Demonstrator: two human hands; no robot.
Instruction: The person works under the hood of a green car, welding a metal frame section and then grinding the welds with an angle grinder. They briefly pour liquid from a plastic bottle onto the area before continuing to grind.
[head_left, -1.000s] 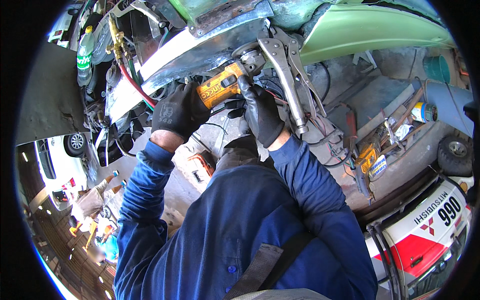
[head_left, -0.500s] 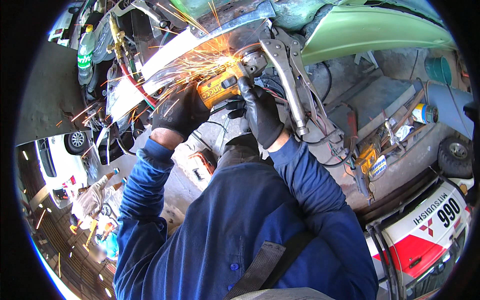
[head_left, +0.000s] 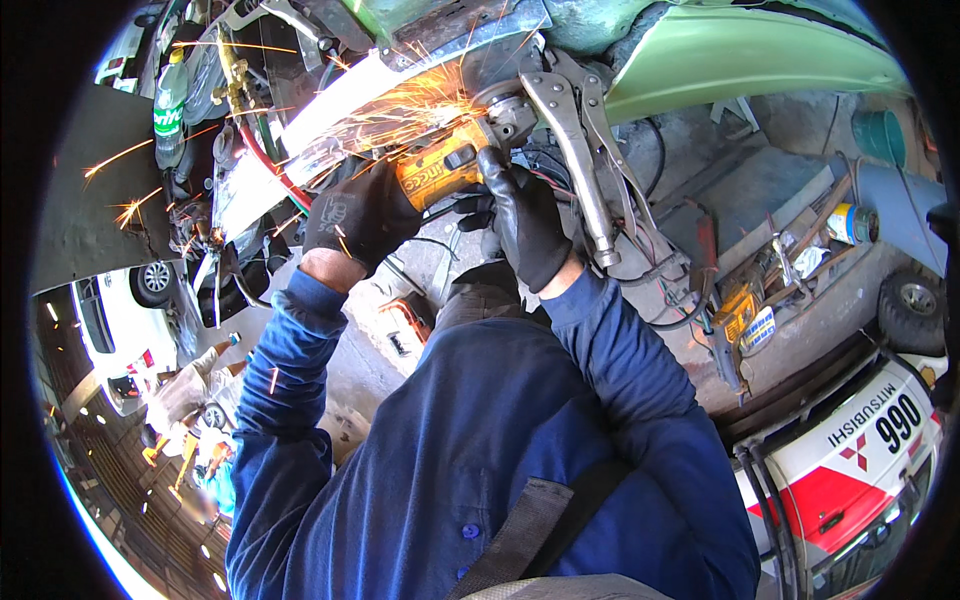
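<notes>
Both my hands wear black gloves and grip a yellow angle grinder point(head_left: 438, 172). My left hand point(head_left: 362, 218) wraps the rear of its body. My right hand point(head_left: 525, 220) holds it near the grey metal head, with the thumb along the body. At the head, the grinding disc meets the edge of a curved metal panel point(head_left: 350, 92), and orange sparks fly off to the left. Just right of the head, locking pliers point(head_left: 572, 165) are clamped at the panel's end, handles hanging toward me. The exact contact of the disc is partly hidden by sparks.
Red and green hoses with a brass torch point(head_left: 232, 75) and a plastic bottle point(head_left: 170, 110) are at left. A green body panel point(head_left: 740, 65) arches at upper right. Tools and cables lie on the right, near a yellow machine point(head_left: 738, 312). Other people point(head_left: 190, 390) are at far lower left.
The grinder and both hands stay in almost the same place, shifted very slightly. The spark spray differs, with some sparks now reaching farther left.
</notes>
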